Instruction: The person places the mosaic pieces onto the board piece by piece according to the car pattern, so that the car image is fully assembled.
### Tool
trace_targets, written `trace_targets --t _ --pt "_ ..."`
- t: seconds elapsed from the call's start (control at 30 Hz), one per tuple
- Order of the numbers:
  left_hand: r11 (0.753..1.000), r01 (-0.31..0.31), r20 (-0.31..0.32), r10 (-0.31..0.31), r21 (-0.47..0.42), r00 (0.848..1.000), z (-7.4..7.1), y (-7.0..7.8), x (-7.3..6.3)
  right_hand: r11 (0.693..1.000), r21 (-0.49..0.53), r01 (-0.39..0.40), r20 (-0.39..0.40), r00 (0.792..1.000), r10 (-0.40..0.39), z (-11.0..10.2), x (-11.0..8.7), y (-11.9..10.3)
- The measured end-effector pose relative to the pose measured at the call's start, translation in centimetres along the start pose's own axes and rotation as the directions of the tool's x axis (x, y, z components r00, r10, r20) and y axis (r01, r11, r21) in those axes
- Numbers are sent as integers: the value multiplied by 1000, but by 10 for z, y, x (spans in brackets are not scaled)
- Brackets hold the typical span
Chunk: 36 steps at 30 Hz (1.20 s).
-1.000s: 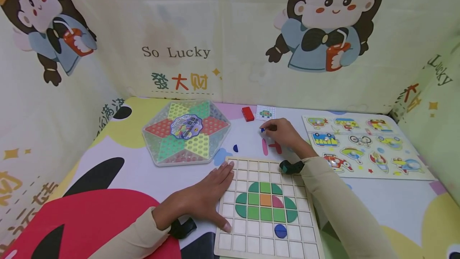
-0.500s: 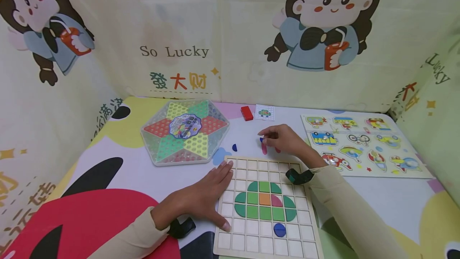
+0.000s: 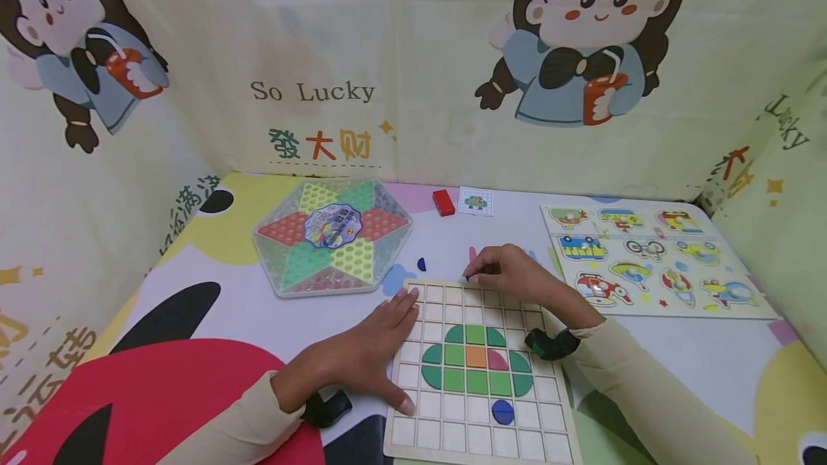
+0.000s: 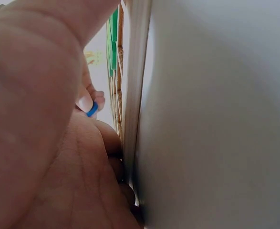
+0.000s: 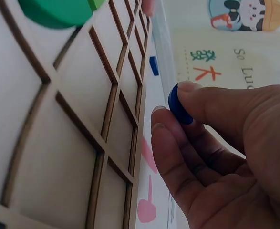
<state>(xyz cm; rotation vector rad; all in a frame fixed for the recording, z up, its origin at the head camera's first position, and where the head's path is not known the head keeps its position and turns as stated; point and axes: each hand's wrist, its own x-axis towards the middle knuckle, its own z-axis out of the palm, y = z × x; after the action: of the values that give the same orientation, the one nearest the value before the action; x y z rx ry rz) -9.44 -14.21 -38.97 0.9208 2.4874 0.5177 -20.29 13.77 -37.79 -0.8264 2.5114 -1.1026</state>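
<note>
A wooden grid board [image 3: 423, 407] holds green, orange and pink pieces in a car-like pattern. Below the pattern, two blue half-circle pieces [image 3: 503, 412] make a disc. My left hand [image 3: 362, 354] rests at the board's left edge, thumb and fingers spread straight over its rim. Just past the board's far edge, my right hand [image 3: 510, 271] pinches a blue half-circle piece [image 5: 176, 106] between thumb and fingers. Another blue half-circle [image 3: 422, 264] lies on the table left of that hand.
A hexagonal Chinese checkers box [image 3: 278, 264] lies back left. At the back are a red block [image 3: 444, 203] and a pattern card [image 3: 476, 202] showing a similar car. A vehicle puzzle board [image 3: 659, 264] lies to the right, with a printed curtain [image 3: 433, 56] behind.
My right hand has drawn back from near the card toward the board's far edge, carrying the blue half-circle. The left hand stays in place on the board.
</note>
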Motion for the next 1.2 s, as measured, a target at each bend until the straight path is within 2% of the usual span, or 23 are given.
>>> trace_targets --t 0.27,0.5,0.87,1.1,1.2 --pt "1000 5 6 -5 -1 1000 0 0 0 998 13 57 46 997 -58 8 -14 -10" --pt "1000 11 7 -11 -1 1000 1 0 1 996 59 62 68 996 -66 17 -26 -18" --pt "1000 10 3 -10 -11 1000 1 -2 2 995 61 74 109 991 -81 29 -43 -29" --pt "1000 -3 1 3 -22 1000 1 -2 1 990 96 103 220 968 -122 38 -54 -35" --pt "1000 -6 1 6 -17 1000 1 -1 1 988 98 122 236 961 -142 40 -58 -37"
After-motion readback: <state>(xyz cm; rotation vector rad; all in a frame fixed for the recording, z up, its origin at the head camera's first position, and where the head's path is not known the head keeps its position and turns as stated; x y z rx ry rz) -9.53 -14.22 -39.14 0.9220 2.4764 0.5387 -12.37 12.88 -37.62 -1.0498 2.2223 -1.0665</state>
